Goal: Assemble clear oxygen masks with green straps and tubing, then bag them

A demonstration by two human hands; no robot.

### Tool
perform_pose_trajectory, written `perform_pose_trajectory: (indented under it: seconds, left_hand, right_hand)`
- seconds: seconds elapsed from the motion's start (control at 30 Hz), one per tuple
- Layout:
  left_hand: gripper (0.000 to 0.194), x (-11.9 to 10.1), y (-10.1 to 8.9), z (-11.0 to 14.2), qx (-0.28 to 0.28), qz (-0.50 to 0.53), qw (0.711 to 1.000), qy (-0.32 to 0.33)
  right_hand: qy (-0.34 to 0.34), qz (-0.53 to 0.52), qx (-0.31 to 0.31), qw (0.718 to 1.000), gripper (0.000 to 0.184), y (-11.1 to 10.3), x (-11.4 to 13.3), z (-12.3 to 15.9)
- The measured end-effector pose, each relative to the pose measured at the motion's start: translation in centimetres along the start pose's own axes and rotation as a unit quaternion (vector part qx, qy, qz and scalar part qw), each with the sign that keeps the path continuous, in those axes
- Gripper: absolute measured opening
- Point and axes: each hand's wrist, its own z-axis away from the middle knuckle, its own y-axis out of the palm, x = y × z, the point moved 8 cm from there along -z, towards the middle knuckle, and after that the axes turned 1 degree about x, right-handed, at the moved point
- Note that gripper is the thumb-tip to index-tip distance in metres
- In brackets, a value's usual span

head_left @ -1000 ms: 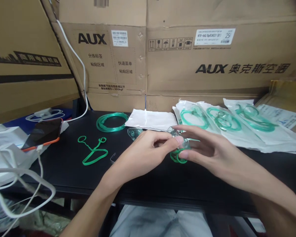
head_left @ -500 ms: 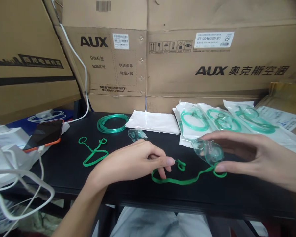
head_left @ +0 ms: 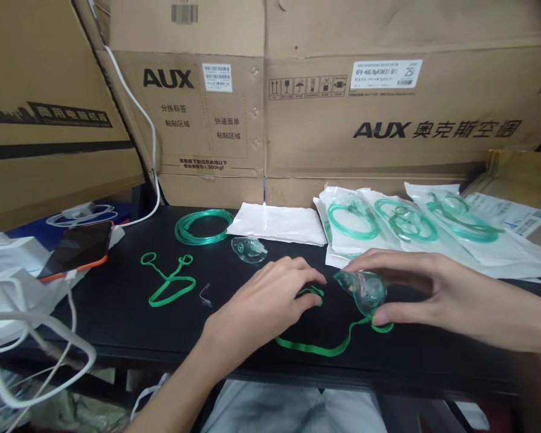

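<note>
Sitting in right hand (head_left: 451, 300), mask (head_left: 369, 291), strap (head_left: 320, 350) near left hand (head_left: 261, 300)

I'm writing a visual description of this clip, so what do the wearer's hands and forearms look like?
Both hands are bare: neither the left hand nor the right hand shows a glove, ring or marking. The left forearm and right forearm show no sleeve, watch, bracelet or cable. The fingers look slender.

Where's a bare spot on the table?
Front left, between the loose green strap and the table's front edge; front right, between it and the right hand. Crowded: back right with packets, far left with phone and cables.
</note>
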Motion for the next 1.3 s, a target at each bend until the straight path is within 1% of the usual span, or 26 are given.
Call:
perform_pose_trajectory:
  seconds: [0.13, 0.37, 0.43, 0.5, 0.6, 0.7, 0.8, 0.93, 1.03, 1.13, 1.2, 1.3]
  left_hand:
    - [0.024, -0.1, 0.6, -0.3, 0.0, -0.016, 1.0, 0.011]
    - [0.019, 0.1, 0.5, -0.6, -0.019, 0.016, 1.0, 0.011]
    - [0.019, 0.2, 0.2, -0.7, -0.034, 0.041, 0.999, -0.008]
    - [0.021, 0.5, -0.2, -0.6, -0.053, 0.07, 0.995, -0.041]
    - [0.02, 0.7, -0.9, -0.3, -0.083, 0.115, 0.988, -0.068]
    - [0.014, 0.1, -1.7, -0.2, -0.106, 0.158, 0.981, -0.043]
    - [0.014, -0.7, -2.2, -0.4, -0.101, 0.185, 0.977, -0.003]
    - [0.02, -1.2, -3.0, -0.4, -0.115, 0.163, 0.979, 0.03]
    - [0.02, -1.2, -3.3, -0.3, -0.131, 0.142, 0.981, 0.031]
    - [0.021, -0.7, -3.5, -0.2, -0.142, 0.146, 0.979, 0.008]
    - [0.024, -0.4, -3.4, -0.1, -0.14, 0.17, 0.975, -0.002]
    - [0.029, -0.5, -3.1, -0.2, -0.121, 0.205, 0.971, 0.008]
  right_hand:
    - [-0.003, 0.003, 0.007, 1.0, 0.049, 0.1, -0.5, -0.1]
    - [-0.004, -0.047, 0.011, 0.999, 0.048, 0.5, -0.8, -0.6]
    - [-0.003, -0.068, 0.002, 0.998, 0.045, 0.4, -0.8, -0.6]
    - [-0.004, -0.08, -0.017, 0.997, 0.043, 0.1, -0.8, -0.6]
    - [0.001, -0.071, -0.051, 0.996, 0.044, -0.5, -0.9, -0.5]
    - [0.013, -0.073, -0.068, 0.995, 0.044, -0.8, -1.0, -0.5]
    - [0.014, -0.094, -0.075, 0.993, 0.044, -0.9, -0.9, -0.5]
    - [0.015, -0.126, -0.086, 0.988, 0.046, -1.1, -0.9, -0.4]
    - [0.024, -0.127, -0.098, 0.987, 0.048, -1.3, -1.0, -0.3]
    - [0.028, -0.118, -0.11, 0.986, 0.049, -1.5, -1.0, -0.3]
    - [0.025, -0.124, -0.111, 0.986, 0.049, -1.5, -0.9, -0.4]
    - [0.019, -0.142, -0.105, 0.984, 0.05, -1.4, -0.8, -0.6]
